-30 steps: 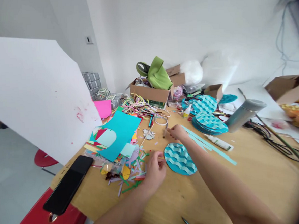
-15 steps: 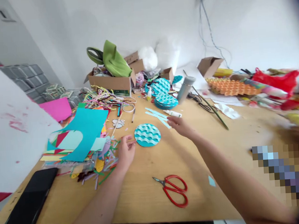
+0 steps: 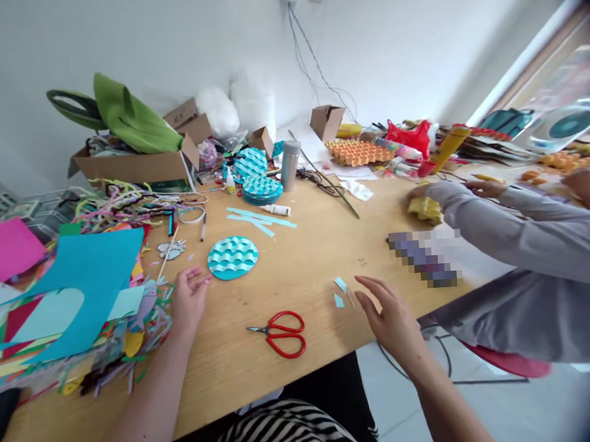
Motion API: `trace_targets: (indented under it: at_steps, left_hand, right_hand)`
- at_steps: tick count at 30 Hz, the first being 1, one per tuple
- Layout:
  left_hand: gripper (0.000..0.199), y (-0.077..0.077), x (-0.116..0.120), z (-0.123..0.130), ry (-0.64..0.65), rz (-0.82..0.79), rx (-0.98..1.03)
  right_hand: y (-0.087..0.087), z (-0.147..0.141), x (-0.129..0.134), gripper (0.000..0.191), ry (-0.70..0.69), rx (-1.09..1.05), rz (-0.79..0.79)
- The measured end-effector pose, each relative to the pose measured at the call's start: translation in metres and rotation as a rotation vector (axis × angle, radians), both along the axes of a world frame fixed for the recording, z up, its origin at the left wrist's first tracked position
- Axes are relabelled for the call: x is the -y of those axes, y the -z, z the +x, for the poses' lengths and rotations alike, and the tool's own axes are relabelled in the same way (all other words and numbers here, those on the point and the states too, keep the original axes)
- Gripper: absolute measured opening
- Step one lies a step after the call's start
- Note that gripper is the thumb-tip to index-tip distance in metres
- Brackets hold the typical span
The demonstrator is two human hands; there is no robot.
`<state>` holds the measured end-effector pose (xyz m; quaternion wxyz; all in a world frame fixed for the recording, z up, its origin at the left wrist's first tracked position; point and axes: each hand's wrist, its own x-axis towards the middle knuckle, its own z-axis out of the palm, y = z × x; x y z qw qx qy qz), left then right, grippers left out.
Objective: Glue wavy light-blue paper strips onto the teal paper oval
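Observation:
A round turquoise paper disc (image 3: 232, 258) with wavy pale-blue strips on it lies flat on the table. My left hand (image 3: 190, 299) rests at its left edge, fingers loosely apart; whether a fingertip touches the disc I cannot tell. Near the table's front edge my right hand (image 3: 389, 312) is open, thumb and fingers spread, just right of two small pale-blue paper scraps (image 3: 339, 300). Red-handled scissors (image 3: 286, 335) lie between my hands. Behind the disc are loose pale-blue paper strips (image 3: 255, 219) and a white glue bottle (image 3: 277, 210).
Turquoise cut sheets (image 3: 92, 260) and coloured scraps spread at the left. A stack of wavy discs (image 3: 262, 190) stands beside a grey cylinder (image 3: 290, 164) at the back. At the right, a co-worker's grey sleeve (image 3: 485, 226) reaches over the table.
My view has swung right, bringing the co-worker in. My right hand has left the paper strips and come back to the near right, where a second scrap now lies. My left hand stays by the disc.

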<state>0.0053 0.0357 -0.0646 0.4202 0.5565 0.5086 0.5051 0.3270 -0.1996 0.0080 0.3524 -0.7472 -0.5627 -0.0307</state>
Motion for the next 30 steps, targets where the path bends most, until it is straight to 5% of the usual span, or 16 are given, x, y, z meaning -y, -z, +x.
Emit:
trace_targets:
  at_steps: [5,9,15,22,30]
  left_hand:
    - [0.034,-0.003,0.000,0.002,-0.018,-0.004,0.002]
    - [0.035,-0.004,0.001,0.002,-0.020,-0.003,0.004]
    - [0.037,-0.005,-0.001,0.001,-0.013,0.005,0.017]
    - [0.034,-0.001,-0.003,0.002,0.013,0.018,0.043]
    - [0.027,-0.015,0.011,0.005,0.008,0.051,-0.029]
  right_hand:
    - [0.043,0.012,0.010,0.049,-0.005,0.081,-0.066]
    - [0.059,0.008,-0.009,0.050,-0.065,0.135,-0.118]
    - [0.048,0.010,-0.037,0.030,-0.123,0.202,-0.114]
    - [0.048,0.011,-0.038,0.027,-0.036,0.239,0.101]
    - [0.042,0.009,-0.028,0.028,-0.287,0.266,0.181]
